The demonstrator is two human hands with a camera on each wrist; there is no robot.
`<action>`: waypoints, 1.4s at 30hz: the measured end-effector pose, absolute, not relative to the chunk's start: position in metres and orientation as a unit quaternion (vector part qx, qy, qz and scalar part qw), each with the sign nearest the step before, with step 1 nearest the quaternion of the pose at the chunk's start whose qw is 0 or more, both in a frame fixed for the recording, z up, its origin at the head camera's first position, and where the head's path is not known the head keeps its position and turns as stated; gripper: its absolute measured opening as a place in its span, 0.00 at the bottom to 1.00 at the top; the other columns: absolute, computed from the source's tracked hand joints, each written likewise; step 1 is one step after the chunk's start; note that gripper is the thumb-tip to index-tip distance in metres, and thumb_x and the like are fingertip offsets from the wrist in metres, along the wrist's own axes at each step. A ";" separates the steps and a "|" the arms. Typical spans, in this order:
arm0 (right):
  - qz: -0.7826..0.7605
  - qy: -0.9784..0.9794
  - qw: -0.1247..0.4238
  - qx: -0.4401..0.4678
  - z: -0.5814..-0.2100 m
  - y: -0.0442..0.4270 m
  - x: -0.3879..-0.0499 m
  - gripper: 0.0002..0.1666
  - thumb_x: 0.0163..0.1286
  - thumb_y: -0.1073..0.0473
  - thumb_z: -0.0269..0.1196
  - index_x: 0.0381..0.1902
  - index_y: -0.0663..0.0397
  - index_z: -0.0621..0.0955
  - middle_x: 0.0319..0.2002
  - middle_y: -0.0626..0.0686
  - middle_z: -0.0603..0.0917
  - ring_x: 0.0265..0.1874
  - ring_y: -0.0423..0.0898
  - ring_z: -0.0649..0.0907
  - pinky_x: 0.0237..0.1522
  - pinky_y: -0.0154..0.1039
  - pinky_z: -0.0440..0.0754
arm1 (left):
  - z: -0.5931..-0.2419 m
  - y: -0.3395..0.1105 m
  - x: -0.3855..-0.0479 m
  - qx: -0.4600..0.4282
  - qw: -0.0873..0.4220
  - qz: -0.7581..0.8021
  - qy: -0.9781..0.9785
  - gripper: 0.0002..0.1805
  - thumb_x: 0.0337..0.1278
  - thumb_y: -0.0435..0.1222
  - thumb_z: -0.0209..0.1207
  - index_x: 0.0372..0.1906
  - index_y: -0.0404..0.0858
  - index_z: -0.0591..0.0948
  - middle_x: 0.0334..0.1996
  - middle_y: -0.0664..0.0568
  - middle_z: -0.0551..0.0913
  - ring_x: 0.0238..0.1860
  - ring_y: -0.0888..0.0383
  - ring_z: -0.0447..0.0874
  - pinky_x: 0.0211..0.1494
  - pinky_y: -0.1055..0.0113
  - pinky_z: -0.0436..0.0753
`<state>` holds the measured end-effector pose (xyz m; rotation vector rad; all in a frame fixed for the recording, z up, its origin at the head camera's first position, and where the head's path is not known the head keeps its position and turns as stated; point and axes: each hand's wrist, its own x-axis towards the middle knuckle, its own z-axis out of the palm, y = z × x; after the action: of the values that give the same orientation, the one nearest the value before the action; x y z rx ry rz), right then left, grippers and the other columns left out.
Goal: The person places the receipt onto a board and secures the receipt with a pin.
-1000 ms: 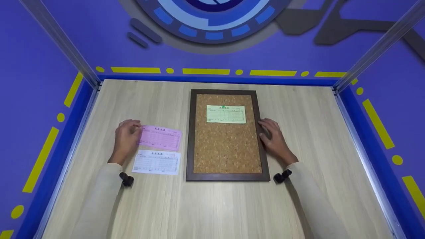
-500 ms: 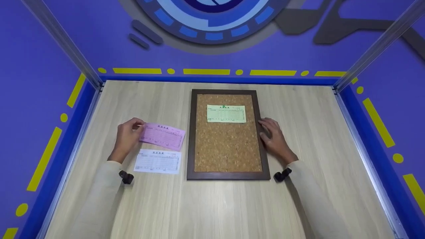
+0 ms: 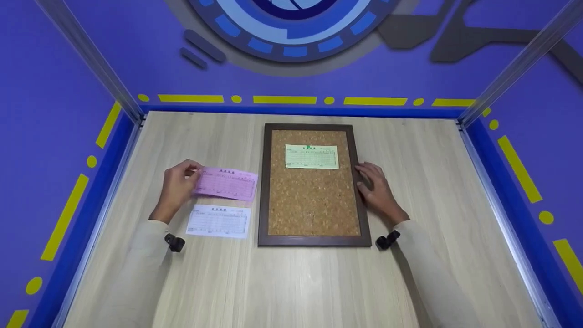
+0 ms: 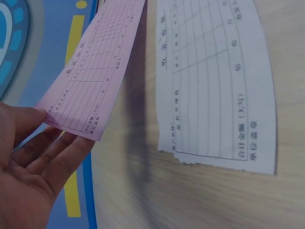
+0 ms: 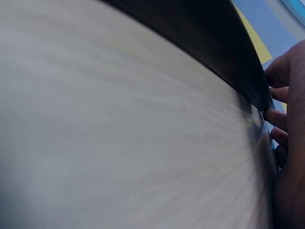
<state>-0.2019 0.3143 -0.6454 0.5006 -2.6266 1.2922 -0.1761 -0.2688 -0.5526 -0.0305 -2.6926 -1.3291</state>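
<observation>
The left hand [image 3: 178, 187] pinches the left end of a pink printed slip [image 3: 227, 183]; in the left wrist view the thumb lies on top of the pink slip [image 4: 95, 71] and the fingers are beneath, with the paper raised off the table. Below it a white slip [image 3: 218, 221] lies flat, its torn short edge showing in the left wrist view. The right hand [image 3: 377, 191] rests with its fingertips against the right side of a brown-framed cork board [image 3: 314, 200]. A green slip [image 3: 312, 159] with a green pin at its top edge is on the board's upper part.
The board lies on a pale wood table [image 3: 282, 287], its frame close to the right of the pink and white slips. Blue panels with yellow marks [image 3: 284, 99] and metal corner posts enclose the table's back and sides. A small black device [image 3: 174, 243] sits at each wrist.
The left hand has moved slightly up and to the right with the pink slip, whose right end has come nearer the board and swung upward. The right hand stays at the frame.
</observation>
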 end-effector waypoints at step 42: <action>0.405 -0.906 -0.007 0.124 -0.618 0.309 -0.197 0.28 0.82 0.63 0.62 0.76 0.64 0.77 0.77 0.64 0.73 0.82 0.62 0.65 0.83 0.63 0.58 | -0.526 -0.252 -0.172 0.011 0.024 -0.536 -0.844 0.09 0.83 0.33 0.61 0.56 0.32 0.84 0.49 0.40 0.91 0.44 0.51 0.89 0.32 0.70 0.88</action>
<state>-0.1967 0.3086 -0.6177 0.3914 -2.8591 1.2771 -0.1720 -0.2519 -0.5257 0.0354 -2.6103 -1.6598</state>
